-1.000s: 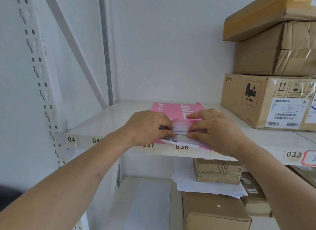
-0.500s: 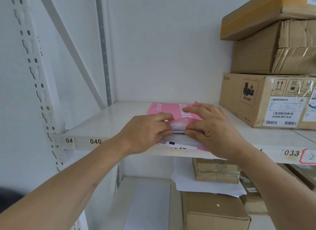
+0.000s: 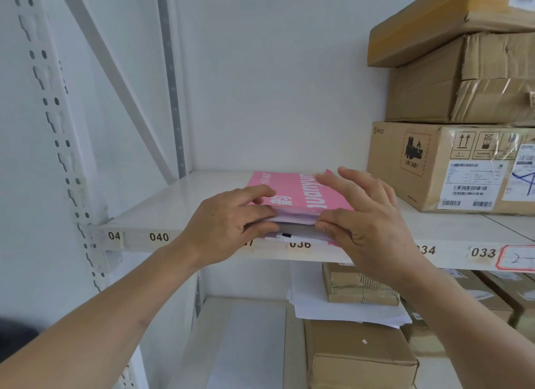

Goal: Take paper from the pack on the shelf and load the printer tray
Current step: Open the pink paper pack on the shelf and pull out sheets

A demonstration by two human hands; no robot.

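A pink paper pack (image 3: 292, 190) lies flat on the white shelf (image 3: 162, 209), its open end facing me at the shelf's front edge. White sheets (image 3: 292, 217) show at that end under the lifted pink wrapper. My left hand (image 3: 228, 223) grips the left side of the open end, fingers on the wrapper and thumb below. My right hand (image 3: 367, 215) pinches the right side with thumb and forefinger, its other fingers spread above the pack. The printer and its tray are out of sight.
Three stacked cardboard boxes (image 3: 451, 162) stand on the same shelf, close to the right of the pack. On the shelf below lie loose white sheets (image 3: 341, 310) and more cardboard boxes (image 3: 359, 357). A perforated upright (image 3: 52, 122) borders the left.
Both hands have shifted back along the pack's open end and lifted the wrapper's front flap. My right hand's fingers have spread open above the pack.
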